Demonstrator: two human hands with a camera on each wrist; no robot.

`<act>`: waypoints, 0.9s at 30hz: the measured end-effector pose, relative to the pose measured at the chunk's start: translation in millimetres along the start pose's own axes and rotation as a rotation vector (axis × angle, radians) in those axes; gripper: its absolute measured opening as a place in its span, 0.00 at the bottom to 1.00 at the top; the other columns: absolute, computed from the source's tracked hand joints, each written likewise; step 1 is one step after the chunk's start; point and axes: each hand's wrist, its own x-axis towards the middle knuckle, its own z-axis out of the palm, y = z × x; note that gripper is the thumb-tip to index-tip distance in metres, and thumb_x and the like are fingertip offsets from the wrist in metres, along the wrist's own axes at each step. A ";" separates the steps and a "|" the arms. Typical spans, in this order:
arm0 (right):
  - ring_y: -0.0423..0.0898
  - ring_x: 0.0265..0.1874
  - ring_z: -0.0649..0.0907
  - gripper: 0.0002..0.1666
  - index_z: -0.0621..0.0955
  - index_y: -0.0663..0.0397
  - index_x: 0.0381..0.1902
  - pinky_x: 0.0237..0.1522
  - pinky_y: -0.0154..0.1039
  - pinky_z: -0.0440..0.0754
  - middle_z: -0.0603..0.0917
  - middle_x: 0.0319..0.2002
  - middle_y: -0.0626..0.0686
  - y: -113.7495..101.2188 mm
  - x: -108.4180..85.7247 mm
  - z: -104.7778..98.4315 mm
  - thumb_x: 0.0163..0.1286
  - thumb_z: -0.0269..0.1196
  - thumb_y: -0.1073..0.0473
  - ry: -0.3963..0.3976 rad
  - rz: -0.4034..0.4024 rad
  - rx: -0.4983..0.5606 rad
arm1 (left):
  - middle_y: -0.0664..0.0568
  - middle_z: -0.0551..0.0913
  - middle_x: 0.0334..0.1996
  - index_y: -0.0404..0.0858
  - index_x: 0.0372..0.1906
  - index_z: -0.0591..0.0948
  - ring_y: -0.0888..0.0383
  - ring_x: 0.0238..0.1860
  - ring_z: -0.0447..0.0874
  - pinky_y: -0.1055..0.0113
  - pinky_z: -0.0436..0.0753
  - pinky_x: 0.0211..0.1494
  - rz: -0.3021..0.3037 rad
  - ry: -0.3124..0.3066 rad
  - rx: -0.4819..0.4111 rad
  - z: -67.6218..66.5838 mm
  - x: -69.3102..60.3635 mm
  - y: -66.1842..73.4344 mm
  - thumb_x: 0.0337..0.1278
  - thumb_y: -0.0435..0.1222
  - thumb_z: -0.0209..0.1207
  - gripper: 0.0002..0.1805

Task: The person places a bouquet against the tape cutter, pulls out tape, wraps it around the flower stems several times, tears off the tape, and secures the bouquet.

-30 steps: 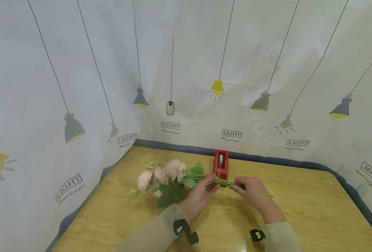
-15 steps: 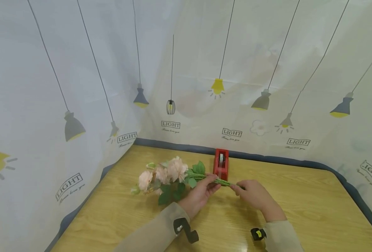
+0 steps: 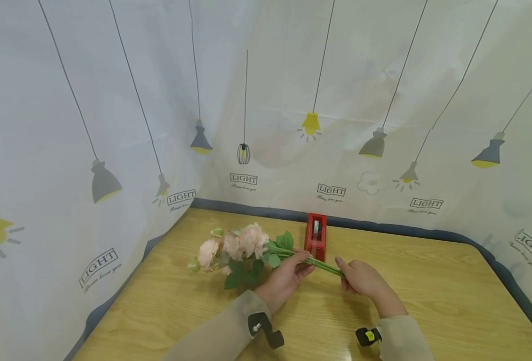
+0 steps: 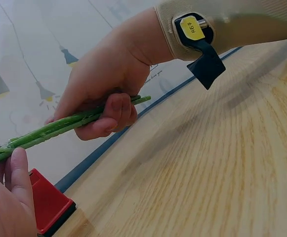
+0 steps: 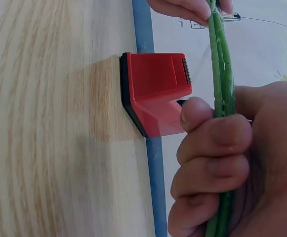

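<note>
Flowers (image 3: pixel 232 248) are held just on the near side of the red tape holder (image 5: pixel 155 91), blooms (image 3: pixel 252 240) left. I have the left hand (image 3: pixel 286 281) pinching the green stems (image 3: pixel 327 267) and the right hand (image 3: pixel 366 282) curled round them near their ends; soft, snug grips should keep them bunched.

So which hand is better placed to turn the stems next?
Probably the right hand: it grips the stems near their ends, while the left hand holds them nearer the blooms.

The right grip (image 5: pixel 242 133) curls round green stems (image 5: pixel 222 64); the left grip (image 5: pixel 190 7) holds them farther left. Beyond, a red tape dispenser (image 5: pixel 155 76) with a toothed edge (image 5: pixel 186 70) stands on the worktop (image 5: pixel 44 123).
</note>
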 end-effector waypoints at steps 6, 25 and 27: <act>0.44 0.17 0.63 0.40 0.81 0.55 0.17 0.26 0.39 0.64 0.67 0.13 0.45 -1.5 2.9 -0.8 0.87 0.46 0.40 0.023 -0.014 -0.051 | 0.54 0.85 0.38 0.44 0.38 0.81 0.63 0.41 0.87 0.75 0.89 0.49 0.005 0.004 -0.004 0.8 0.3 1.6 0.77 0.31 0.58 0.07; 0.46 0.21 0.67 0.32 0.83 0.55 0.25 0.26 0.39 0.64 0.68 0.19 0.47 -4.7 0.5 -2.7 0.83 0.56 0.40 0.157 -0.099 -0.041 | 0.54 0.85 0.40 0.43 0.39 0.82 0.62 0.42 0.87 0.74 0.89 0.50 0.019 0.045 -0.037 2.7 -2.4 4.7 0.76 0.32 0.61 0.05; 0.46 0.21 0.67 0.31 0.83 0.55 0.25 0.26 0.38 0.64 0.68 0.19 0.47 -4.1 1.3 -2.9 0.83 0.57 0.40 0.167 -0.112 -0.037 | 0.55 0.85 0.40 0.43 0.39 0.81 0.62 0.42 0.87 0.74 0.89 0.50 0.024 0.046 -0.047 2.4 -2.3 4.4 0.76 0.32 0.60 0.05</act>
